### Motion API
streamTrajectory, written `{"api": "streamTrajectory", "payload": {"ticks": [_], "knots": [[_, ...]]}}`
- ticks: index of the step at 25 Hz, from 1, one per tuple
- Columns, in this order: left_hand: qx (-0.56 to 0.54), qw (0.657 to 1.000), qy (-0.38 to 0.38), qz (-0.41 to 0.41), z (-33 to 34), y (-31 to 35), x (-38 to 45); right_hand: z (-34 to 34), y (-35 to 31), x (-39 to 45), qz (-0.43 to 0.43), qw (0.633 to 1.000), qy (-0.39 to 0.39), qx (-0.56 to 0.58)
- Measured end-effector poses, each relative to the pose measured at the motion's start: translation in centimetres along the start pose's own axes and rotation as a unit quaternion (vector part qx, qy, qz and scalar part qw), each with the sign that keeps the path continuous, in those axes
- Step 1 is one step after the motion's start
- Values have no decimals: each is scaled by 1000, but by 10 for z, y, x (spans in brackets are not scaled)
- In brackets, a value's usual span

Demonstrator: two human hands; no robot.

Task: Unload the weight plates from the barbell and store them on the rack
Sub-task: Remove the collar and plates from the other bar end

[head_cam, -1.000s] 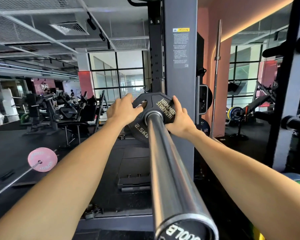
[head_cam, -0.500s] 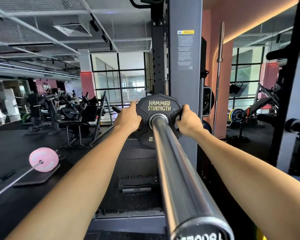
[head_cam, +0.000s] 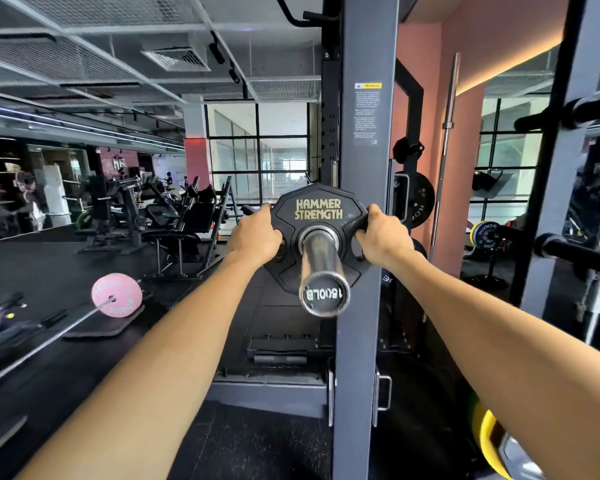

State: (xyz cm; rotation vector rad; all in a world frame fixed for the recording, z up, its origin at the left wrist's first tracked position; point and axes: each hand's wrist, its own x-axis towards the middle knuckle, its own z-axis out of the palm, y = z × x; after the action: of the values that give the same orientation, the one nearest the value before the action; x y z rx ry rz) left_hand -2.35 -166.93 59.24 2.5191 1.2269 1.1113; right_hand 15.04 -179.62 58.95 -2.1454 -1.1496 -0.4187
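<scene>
Both hands grip a black weight plate (head_cam: 317,216) on the barbell sleeve (head_cam: 321,261) — left hand (head_cam: 255,237) curled round its left edge, right hand (head_cam: 383,237) round its right. The plate sits in front of the grey rack post (head_cam: 364,341).

A small black rubber-coated weight plate (head_cam: 317,216) with gold "HAMMER STRENGTH" lettering and grip cut-outs sits upright on the chrome steel barbell sleeve (head_cam: 321,268), threaded through its centre hole, lettering level at the top. The sleeve points toward the camera, its round end cap reading "1500LB" upside down. The plate sits far back on the sleeve, away from that end. The dark grey steel rack upright (head_cam: 368,202) stands just behind and to the right of the plate, its right edge overlapping the post.
</scene>
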Motion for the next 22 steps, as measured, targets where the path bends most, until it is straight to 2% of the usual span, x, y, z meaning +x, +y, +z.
{"api": "streamTrajectory", "payload": {"ticks": [12,22], "knots": [[-3,1000,-13,16,-90,22,-127,-82,-34,-128,-6,1000,-3,-17],[-7,998,19,67,-167,51,-186,-161,-66,-198,-10,998,51,-33]]}}
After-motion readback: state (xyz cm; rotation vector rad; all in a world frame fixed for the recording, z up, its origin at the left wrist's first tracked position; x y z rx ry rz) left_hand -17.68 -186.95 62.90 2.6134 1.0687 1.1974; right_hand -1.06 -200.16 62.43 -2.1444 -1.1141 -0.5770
